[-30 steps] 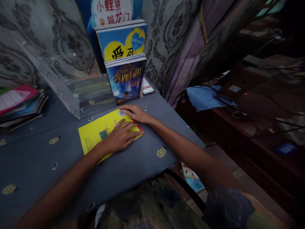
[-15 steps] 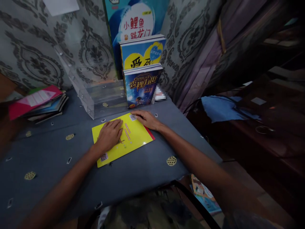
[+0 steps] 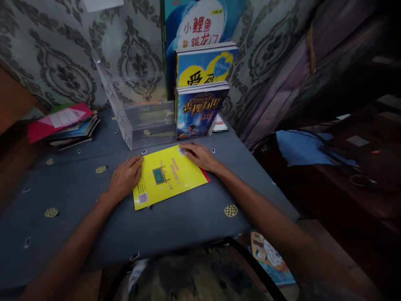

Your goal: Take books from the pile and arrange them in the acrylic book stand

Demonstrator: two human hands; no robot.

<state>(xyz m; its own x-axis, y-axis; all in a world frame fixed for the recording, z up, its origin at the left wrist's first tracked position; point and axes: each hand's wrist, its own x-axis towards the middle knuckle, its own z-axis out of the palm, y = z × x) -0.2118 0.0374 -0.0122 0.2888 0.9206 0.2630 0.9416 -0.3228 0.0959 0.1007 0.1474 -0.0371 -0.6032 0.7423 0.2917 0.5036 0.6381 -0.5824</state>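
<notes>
A yellow book (image 3: 172, 177) lies flat on the table, its back cover up, with a small chalkboard picture, a barcode and a QR code. My left hand (image 3: 125, 175) rests at the book's left edge, fingers stretched out and close together, fingertips by the far left corner. My right hand (image 3: 200, 156) lies over the far right edge near the barcode, its fingers reaching across that corner. Neither hand lifts the book. Just beyond it, a blue book with gold lettering (image 3: 200, 113) stands upright in a clear acrylic rack (image 3: 125, 129).
Behind the blue book stand a yellow-and-blue book (image 3: 203, 65) and a tall teal book (image 3: 173, 37). A stack of books with a pink cover (image 3: 62, 121) sits at the far left. A blue cloth (image 3: 294, 146) lies to the right, and a picture book (image 3: 272, 259) lies below the table edge.
My left hand has slid left off the middle of the cover to the book's left edge, uncovering the chalkboard picture. My right hand stays at the far right edge. The view has shifted slightly.
</notes>
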